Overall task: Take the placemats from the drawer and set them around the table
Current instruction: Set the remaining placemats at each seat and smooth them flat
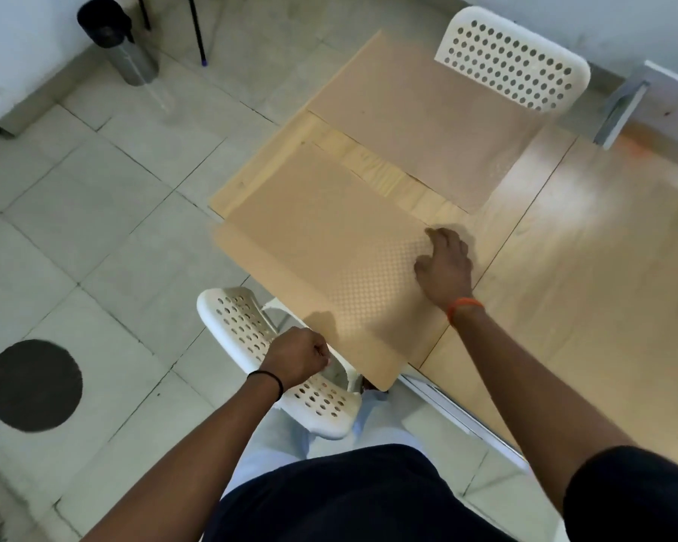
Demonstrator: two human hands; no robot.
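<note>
Two tan placemats lie on the pale wooden table [588, 267]. The far placemat [419, 107] sits flat in front of the far white chair. The near placemat [321, 252] hangs past the table's near edge and left corner. My right hand [445, 264] rests on the near placemat's right side with fingers spread and relaxed. My left hand [296, 357] is curled into a fist above the near white chair, just off the placemat's near edge; nothing shows in it.
A white perforated chair [282, 369] stands right in front of me, and a second white chair [513, 60] at the table's far side. A black-topped bin [122, 41] and thin black legs stand by the wall. A dark round patch [34, 385] marks the tiled floor.
</note>
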